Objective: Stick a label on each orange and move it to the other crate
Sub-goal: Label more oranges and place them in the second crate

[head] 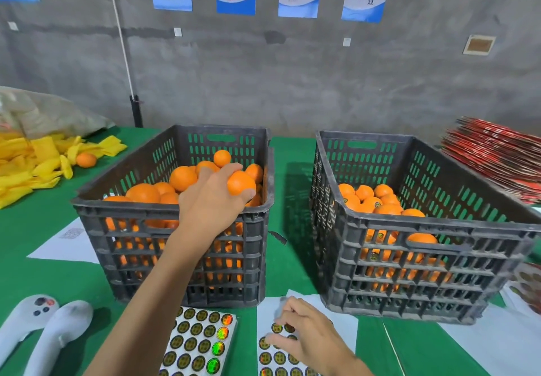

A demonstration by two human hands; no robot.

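Observation:
Two dark plastic crates stand on the green table. The left crate [164, 211] is piled with plain oranges. My left hand [213, 197] reaches over its front rim and grips one orange [240, 183] above the pile. The right crate [433, 229] holds several oranges with round labels [377, 200]. My right hand [310, 337] hovers over a sheet of round gold labels [272, 358] in front of the crates, fingers curled down at a label; whether it pinches one is hidden. A second, fuller label sheet [199, 337] lies to its left.
Two white handheld devices [44, 331] lie at the front left. Yellow foam nets [32, 165] and a loose orange [86, 160] sit at the back left. A stack of red flat cartons [497, 156] is at the right. White papers [67, 244] lie by the crates.

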